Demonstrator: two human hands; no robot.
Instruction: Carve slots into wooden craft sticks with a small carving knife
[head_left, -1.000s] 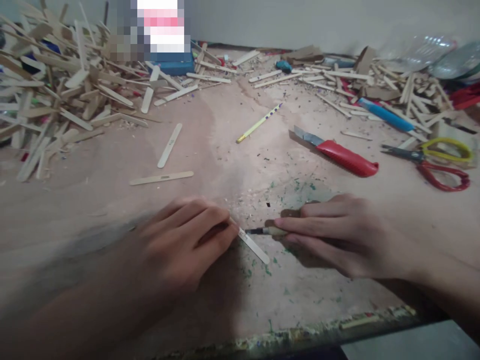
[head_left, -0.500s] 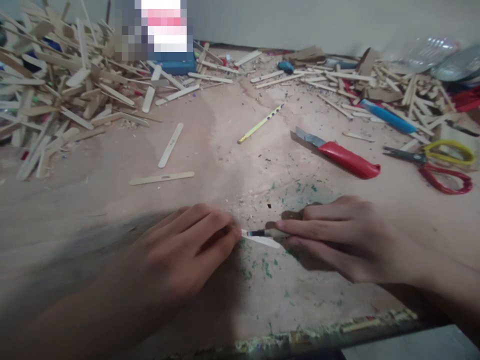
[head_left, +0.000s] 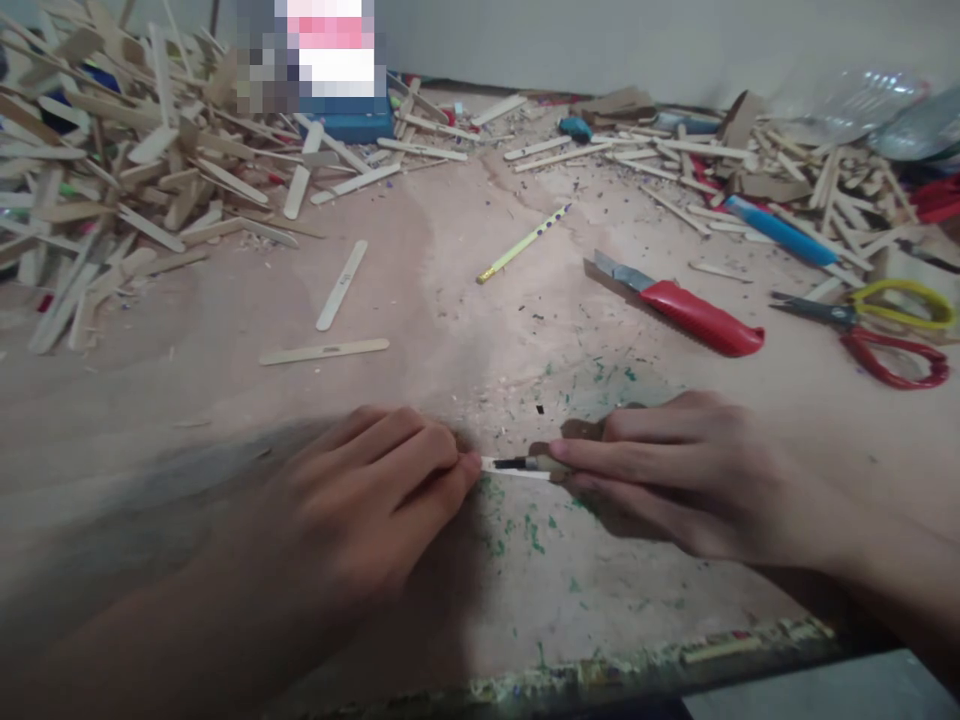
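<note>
"Low over the table (head_left: 225, 300), what has the left hand (head_left: 382, 480) got?"

"One stick (head_left: 532, 474), pinched between thumb and fingertips, the other fingers curled in. It lies between the two hands and points towards the right one. Its far end is close to those fingers or under them; I can't tell which."

"And the right hand (head_left: 697, 480)?"

"Closed around the handle of a tool (head_left: 517, 463). The dark tip points left, over the stick, near the left fingertips. Whether it touches, I can't tell."

"What's lying about?"

"Green flecks (head_left: 536, 540) just on the near side of the stick. Beyond the hands, two loose sticks (head_left: 342, 285) on the left, a slanting pencil (head_left: 525, 243) in the middle, then a red knife (head_left: 701, 317), blade showing, and scissors (head_left: 844, 315) on the right."

"Further back?"

"A big pile of sticks (head_left: 150, 170) at the left, beside a blue box (head_left: 349, 122); a lower heap (head_left: 821, 185) at the right, with bottles (head_left: 862, 105) behind it."
</note>
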